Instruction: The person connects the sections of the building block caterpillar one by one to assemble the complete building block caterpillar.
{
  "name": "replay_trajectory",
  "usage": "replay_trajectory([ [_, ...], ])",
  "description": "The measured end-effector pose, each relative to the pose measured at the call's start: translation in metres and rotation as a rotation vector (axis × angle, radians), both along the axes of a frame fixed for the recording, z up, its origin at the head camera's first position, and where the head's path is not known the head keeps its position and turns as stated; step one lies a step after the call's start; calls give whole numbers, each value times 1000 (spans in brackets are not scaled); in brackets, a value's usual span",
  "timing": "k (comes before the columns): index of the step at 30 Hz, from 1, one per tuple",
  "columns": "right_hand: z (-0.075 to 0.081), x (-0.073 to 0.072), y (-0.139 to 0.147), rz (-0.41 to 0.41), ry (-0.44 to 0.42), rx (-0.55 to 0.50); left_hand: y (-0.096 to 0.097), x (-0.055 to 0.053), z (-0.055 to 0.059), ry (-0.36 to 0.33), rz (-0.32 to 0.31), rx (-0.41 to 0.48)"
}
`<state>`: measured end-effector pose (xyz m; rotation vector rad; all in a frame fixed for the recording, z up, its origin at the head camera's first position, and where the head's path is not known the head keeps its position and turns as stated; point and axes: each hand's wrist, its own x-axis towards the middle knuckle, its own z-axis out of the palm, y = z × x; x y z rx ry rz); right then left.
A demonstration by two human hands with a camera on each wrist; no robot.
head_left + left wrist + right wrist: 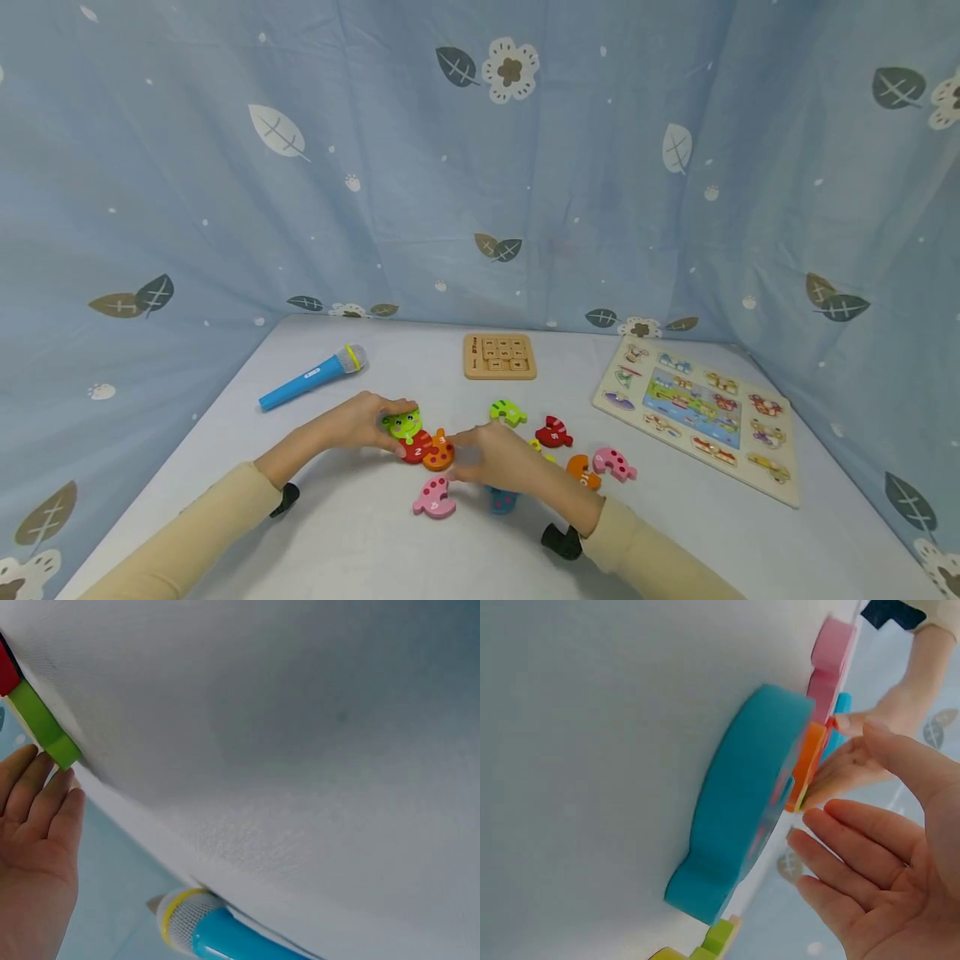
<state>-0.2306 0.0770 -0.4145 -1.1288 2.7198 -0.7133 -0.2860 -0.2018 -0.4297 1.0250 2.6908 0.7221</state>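
My left hand (pixel 358 422) spans the green caterpillar-head puzzle piece (pixel 405 424) and the red piece (pixel 416 448) marked 2, fingertips at the head's far edge, thumb by the red piece. An orange piece (pixel 442 452) joins the red one on its right. Beside that orange piece is my right hand (pixel 498 458), thumb and fingers spread apart with nothing between them. A pink piece (pixel 434 498) marked 4 lies in front of it. Partly hidden below my right hand is a blue piece (pixel 503 502), seen edge-on as a thick blue block (pixel 739 787) in the right wrist view.
Further puzzle pieces lie to the right: green (pixel 507 412), red (pixel 554 432), orange (pixel 582 472) and pink (pixel 614 463). A blue toy microphone (pixel 311 379) lies back left, a wooden number board (pixel 499 357) at the back, a picture puzzle board (pixel 697 417) at right.
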Motion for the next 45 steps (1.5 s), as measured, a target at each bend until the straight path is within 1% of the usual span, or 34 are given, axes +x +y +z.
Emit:
replay_trajectory([
  [3,-2,5,2,4,-10,6,0,1,0,8,-1,-4],
  [9,-7,14,5,42,-32,2,-1,0,-2,12,6,-14],
  [17,-9,23,-2,69,-55,35,-2,1,-2,13,5,-9],
  [24,-10,24,-11,67,-28,79,-3,2,-2,20,8,0],
  [30,-11,24,-10,58,-17,101,-2,2,-2,9,11,4],
  [35,-8,24,-3,33,-39,113,-1,1,-1,20,-4,-1],
  [41,-2,22,8,25,-76,107,-1,0,0,0,5,-6],
  [45,0,20,13,26,-81,103,-1,-1,1,-5,5,-10],
])
